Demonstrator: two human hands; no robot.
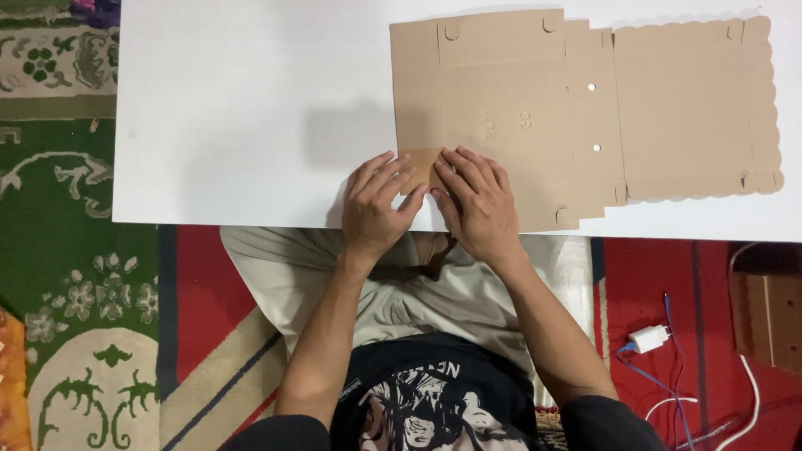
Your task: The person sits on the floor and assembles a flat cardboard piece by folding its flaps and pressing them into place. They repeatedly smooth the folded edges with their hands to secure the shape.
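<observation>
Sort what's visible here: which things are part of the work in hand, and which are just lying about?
In use:
- flat cardboard cutout, its small flap pressed by both hands
- left hand
- right hand
- white table under the cutout

Lying about:
- white charger plug with blue cable on the red rug
- brown box at right edge

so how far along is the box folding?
Early. The die-cut cardboard blank lies flat on the white board, with no walls raised. In hand: left hand and right hand press a small corner flap at its near edge. Every other panel remains unfolded.
</observation>
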